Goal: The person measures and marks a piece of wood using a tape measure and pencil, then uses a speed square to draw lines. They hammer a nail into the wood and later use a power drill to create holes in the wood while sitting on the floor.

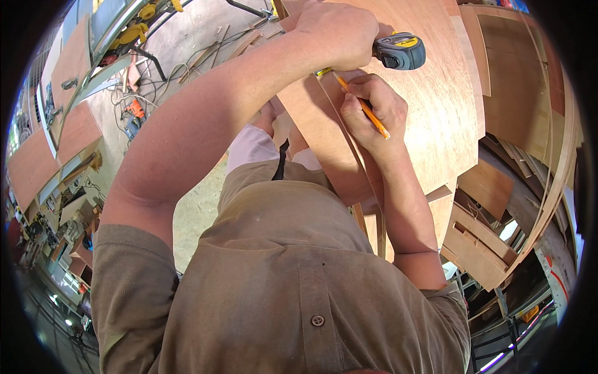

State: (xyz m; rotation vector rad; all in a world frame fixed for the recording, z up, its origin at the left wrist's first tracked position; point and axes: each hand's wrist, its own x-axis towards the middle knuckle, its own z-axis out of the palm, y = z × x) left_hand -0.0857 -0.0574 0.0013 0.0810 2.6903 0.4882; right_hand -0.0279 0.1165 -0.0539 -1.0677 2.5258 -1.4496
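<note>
The right hand, between one and two o'clock, has its grip closed around an orange pencil. The pencil slants with its point toward eleven o'clock, near a short yellow stretch of tape blade. Whether the point touches the wood is too small to tell.

The left hand, a little past twelve o'clock, reaches across with its back turned up and its fingers curled down. A grey and black tape measure with a yellow label sits just past one o'clock, right against that hand. The fingers are mostly hidden, so I cannot tell whether the left grip is closed on the case or only rests beside it.

Both hands are over a broad, pale wood panel that spreads from twelve to three o'clock. The person's brown shirt fills the view toward six o'clock.

At ten o'clock an orange power tool lies on the floor among loose cables; yellow tools show nearer eleven. Large wooden sheets stand at two o'clock, and a box-like wooden piece is between three and four.
</note>
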